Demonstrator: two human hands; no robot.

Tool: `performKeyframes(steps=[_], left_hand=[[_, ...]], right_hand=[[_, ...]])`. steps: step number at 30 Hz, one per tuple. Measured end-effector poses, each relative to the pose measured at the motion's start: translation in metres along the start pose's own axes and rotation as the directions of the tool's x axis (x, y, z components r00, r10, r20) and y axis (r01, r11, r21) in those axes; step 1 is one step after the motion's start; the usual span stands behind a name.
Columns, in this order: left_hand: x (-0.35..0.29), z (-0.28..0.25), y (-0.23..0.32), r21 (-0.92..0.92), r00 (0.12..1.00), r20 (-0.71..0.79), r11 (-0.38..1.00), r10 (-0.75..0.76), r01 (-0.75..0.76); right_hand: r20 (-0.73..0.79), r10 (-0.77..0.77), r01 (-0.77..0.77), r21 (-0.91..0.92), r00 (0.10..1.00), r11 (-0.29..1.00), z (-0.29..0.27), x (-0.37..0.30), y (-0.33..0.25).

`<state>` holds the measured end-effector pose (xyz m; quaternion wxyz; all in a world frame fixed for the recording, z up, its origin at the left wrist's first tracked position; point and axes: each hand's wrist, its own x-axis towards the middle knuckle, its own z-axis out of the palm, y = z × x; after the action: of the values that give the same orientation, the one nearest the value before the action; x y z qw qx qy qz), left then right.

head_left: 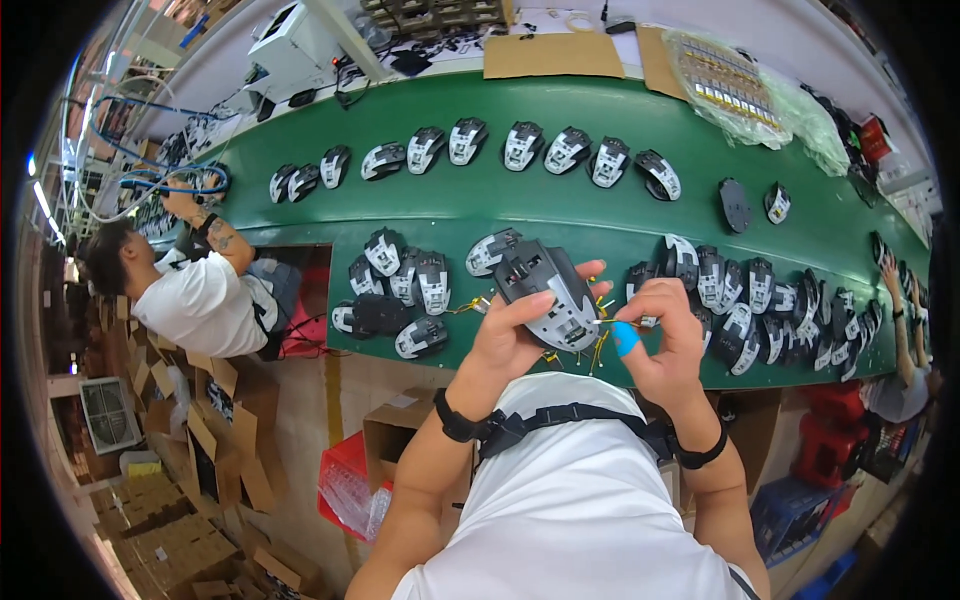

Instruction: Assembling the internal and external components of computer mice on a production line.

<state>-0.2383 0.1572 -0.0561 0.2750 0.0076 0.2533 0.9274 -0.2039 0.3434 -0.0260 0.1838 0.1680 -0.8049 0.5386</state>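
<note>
across the view curves a green worktop (pixel 450 212). a spaced row of mice (pixel 524 147) lies on its far part, a dense crowd of mice (pixel 737 325) at right, a smaller group (pixel 433 283) at left. between these last two, the left hand (pixel 505 340) grips a grey mouse (pixel 548 285), raised over the near edge. the right hand (pixel 665 340) pinches a thin piece (pixel 612 321) at the mouse's side, too small to identify; blue wrap (pixel 626 339) covers its thumb tip.
</note>
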Motion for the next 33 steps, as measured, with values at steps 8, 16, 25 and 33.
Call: performKeyframes(steps=[8,16,25,33], left_hand=[[0.013,0.033,0.003,-0.029,1.000,0.003,1.000,-0.002,0.002],[0.013,0.044,0.000,0.075,0.995,-0.079,0.995,-0.057,0.063],[0.012,0.053,-0.009,0.210,0.952,0.164,0.934,0.259,-0.290],[0.019,0.059,-0.019,0.270,0.925,0.222,0.892,0.308,-0.362]], right_hand=[[0.124,-0.035,0.056,-0.165,0.992,0.985,-0.016,-0.003,-0.013],[0.171,-0.163,0.199,-0.223,0.972,0.954,-0.029,0.010,-0.023],[0.193,0.447,-0.487,0.331,0.873,0.808,-0.019,-0.008,-0.020],[0.004,0.545,-0.501,0.403,0.838,0.766,-0.011,-0.006,-0.016]])
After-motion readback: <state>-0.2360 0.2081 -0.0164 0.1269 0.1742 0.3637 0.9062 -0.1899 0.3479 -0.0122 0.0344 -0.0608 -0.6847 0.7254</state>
